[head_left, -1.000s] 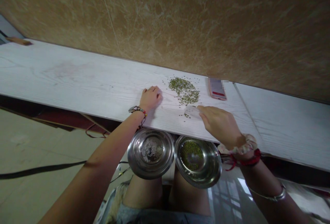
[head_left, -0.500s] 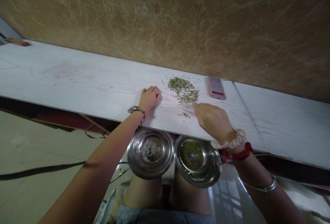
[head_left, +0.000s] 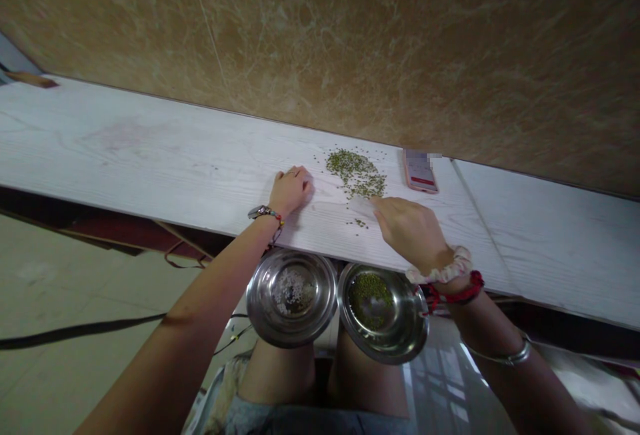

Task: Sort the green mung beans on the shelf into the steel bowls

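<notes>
My left hand (head_left: 291, 189) rests on the white tabletop (head_left: 210, 168) with its fingers curled in, and nothing shows in it. To its right lies a loose spread of green mung beans (head_left: 357, 173). My right hand (head_left: 413, 231) pinches a thin, translucent plastic piece (head_left: 361, 206) flat against the table, at the near edge of the spread. A few separate beans (head_left: 358, 223) lie on its near side. Below the table edge, a steel bowl (head_left: 417, 338) holds more green beans. Another steel bowl (head_left: 257, 301), beside it, contains small white grains.
A phone (head_left: 420, 171) lies right of the beans, near the marbled wall (head_left: 320, 41). Both bowls sit over my legs at the table's front edge. A brown object (head_left: 33, 79) is at the far left end. A dark cable (head_left: 85, 333) crosses at lower left.
My right hand and the plastic piece have shifted slightly away from me and to the left, closer to the bean spread. The left hand stays put.
</notes>
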{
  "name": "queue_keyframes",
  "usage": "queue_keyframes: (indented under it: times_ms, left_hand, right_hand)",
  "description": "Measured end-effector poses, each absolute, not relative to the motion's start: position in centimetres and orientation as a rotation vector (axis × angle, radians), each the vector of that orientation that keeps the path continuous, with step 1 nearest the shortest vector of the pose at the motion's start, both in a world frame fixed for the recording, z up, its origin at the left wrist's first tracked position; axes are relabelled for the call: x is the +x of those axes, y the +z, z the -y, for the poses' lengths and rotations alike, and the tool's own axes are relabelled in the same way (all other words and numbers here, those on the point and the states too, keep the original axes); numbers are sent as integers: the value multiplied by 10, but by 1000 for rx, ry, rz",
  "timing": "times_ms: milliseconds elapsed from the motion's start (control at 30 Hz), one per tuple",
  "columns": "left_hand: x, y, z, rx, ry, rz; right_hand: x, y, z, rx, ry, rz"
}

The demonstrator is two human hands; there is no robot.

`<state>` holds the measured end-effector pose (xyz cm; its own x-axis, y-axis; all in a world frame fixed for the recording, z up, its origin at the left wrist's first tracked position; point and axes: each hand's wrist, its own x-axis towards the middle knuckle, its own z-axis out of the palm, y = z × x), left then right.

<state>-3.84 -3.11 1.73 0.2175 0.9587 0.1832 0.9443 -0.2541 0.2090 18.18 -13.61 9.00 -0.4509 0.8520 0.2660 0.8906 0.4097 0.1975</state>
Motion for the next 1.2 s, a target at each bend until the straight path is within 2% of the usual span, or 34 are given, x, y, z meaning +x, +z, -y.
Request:
queue_keyframes:
  times_ms: [433,700,1200]
  left_hand:
    - [-38,17,31,2404,432,-1883]
    - [-40,18,31,2409,447,-1862]
    - [-38,18,31,2426,427,-1894]
  right_hand:
    - [178,93,136,-1632,-461,2525]
    - [182,99,134,-1827,-445,2500]
    - [171,97,127,-1731,-404,2537]
